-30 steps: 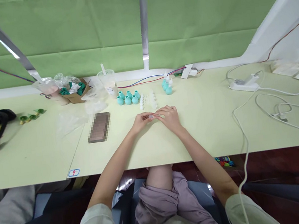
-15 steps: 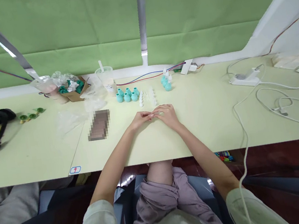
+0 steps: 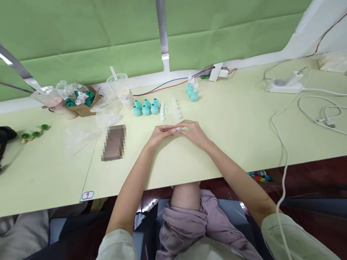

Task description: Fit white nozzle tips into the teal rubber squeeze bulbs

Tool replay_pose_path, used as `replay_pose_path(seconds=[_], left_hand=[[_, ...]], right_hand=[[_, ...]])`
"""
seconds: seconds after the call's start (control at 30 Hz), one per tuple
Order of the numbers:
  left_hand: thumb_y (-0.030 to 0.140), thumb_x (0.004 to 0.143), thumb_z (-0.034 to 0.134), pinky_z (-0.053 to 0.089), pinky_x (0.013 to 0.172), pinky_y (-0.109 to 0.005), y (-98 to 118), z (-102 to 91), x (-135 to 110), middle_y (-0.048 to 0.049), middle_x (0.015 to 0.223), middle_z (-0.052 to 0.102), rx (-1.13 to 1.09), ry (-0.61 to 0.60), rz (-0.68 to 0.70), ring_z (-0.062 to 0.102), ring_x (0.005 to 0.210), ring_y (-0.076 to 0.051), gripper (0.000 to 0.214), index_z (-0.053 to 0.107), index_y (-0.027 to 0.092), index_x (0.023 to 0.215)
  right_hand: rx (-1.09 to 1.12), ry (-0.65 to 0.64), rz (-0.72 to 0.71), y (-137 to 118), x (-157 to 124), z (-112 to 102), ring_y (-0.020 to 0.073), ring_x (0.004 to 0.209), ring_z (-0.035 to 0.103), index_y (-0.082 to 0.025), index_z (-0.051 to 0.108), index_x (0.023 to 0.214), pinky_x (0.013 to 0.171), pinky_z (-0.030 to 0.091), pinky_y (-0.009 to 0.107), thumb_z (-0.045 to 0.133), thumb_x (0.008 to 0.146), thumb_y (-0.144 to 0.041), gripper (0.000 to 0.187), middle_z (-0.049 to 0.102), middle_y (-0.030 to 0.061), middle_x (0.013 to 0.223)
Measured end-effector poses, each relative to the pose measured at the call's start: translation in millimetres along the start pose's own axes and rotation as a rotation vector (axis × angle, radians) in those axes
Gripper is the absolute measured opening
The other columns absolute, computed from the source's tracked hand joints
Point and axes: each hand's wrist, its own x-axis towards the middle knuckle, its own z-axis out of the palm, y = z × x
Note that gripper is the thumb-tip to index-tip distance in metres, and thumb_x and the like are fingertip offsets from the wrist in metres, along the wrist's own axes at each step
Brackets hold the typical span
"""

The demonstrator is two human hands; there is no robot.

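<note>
Between my fingertips is a small white plastic piece [image 3: 178, 128], mostly covered by the fingers. My left hand [image 3: 160, 136] pinches it from the left, and my right hand [image 3: 193, 131] grips it from the right. Just beyond the hands, small white caps [image 3: 162, 112] stand in a column, with a column of translucent white pieces [image 3: 176, 108] to their right. Several turquoise round bottles [image 3: 146, 109] without tops are grouped to the left of these. Farther right, a few turquoise bottles with white pointed tops [image 3: 193, 93] stand together.
A blurred-out flat rectangle [image 3: 113, 143] lies left of my hands. Behind it are plastic bags [image 3: 107, 115], a drink cup [image 3: 122, 92] and a cardboard box [image 3: 89, 109]. On the right are a power strip [image 3: 285, 85] and white cables [image 3: 332, 96]; one cable hangs over the table edge.
The white piece between my fingertips shows more plainly now. My hands have shifted only slightly, staying close together. The whole view has tilted a little.
</note>
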Motion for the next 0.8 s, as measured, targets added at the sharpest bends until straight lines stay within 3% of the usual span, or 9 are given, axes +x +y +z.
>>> replay_pose_path(seconds=[0.3,0.53,0.8], left_hand=[[0.042,0.068,0.075,0.047,0.068,-0.032,-4.1,-1.8,-0.4,-0.0089,0.078,0.07,0.126,-0.017,0.153,0.057,0.064,-0.014,0.043,0.073,0.01,0.096],[0.041,0.06,0.08,0.049,0.075,-0.038,-0.9,1.4,-3.7,-0.0121,0.084,0.071,0.154,-0.011,0.091,0.061,0.073,-0.02,0.048,0.073,0.008,0.094],[0.045,0.058,0.079,0.048,0.064,-0.03,-6.1,-1.1,4.3,-0.0085,0.078,0.07,0.102,0.046,0.115,0.058,0.061,-0.013,0.047,0.072,0.01,0.089]], right_hand=[[-0.02,0.042,-0.029,-1.5,-3.1,1.0,0.0168,0.089,0.064,-0.022,0.07,0.096,0.084,0.048,0.029,0.058,0.083,-0.022,0.018,0.07,0.0031,0.094],[-0.035,-0.042,-0.048,2.7,-5.4,0.4,0.0172,0.091,0.063,-0.023,0.07,0.098,0.086,0.047,0.031,0.052,0.085,-0.018,0.023,0.07,0.0032,0.097],[-0.04,0.034,-0.08,3.1,-4.4,3.9,0.0178,0.103,0.059,-0.024,0.067,0.099,0.093,0.045,0.034,0.05,0.087,-0.02,0.021,0.062,0.0047,0.111]])
